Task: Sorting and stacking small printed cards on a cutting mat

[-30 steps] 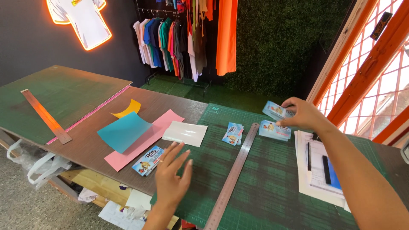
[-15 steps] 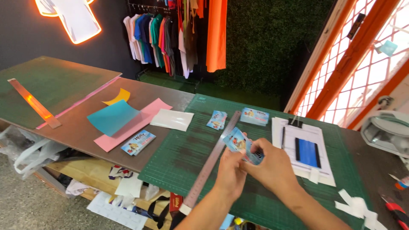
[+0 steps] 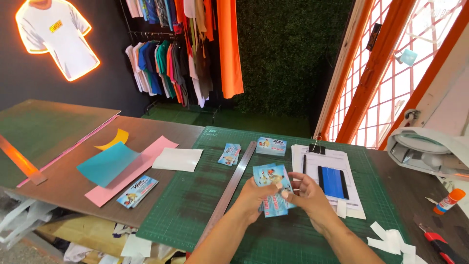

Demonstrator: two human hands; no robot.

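Note:
Both my hands hold a small stack of blue printed cards (image 3: 271,178) above the green cutting mat (image 3: 195,195). My left hand (image 3: 254,195) grips the stack from below and the left. My right hand (image 3: 309,194) pinches its right edge, thumb on the front card. A long steel ruler (image 3: 229,188) lies diagonally on the mat just left of my hands. More cards of the same kind lie farther back: a fanned pile (image 3: 229,154) and a flat pile (image 3: 271,145). Another pile (image 3: 138,191) rests on the brown table at the left.
A clipboard with white papers (image 3: 322,168) and a blue squeegee (image 3: 333,182) sits right of my hands. Pink (image 3: 146,159), blue (image 3: 106,164), yellow (image 3: 113,140) and white (image 3: 177,159) sheets lie left. A glue stick (image 3: 448,201), red cutter (image 3: 439,243), paper scraps (image 3: 391,239) and a white machine (image 3: 430,149) are at the right.
My right hand took cards from the mat's far side and brought them in front of me; my left hand joined it. Both now hold the stack, a little lower than half a second ago.

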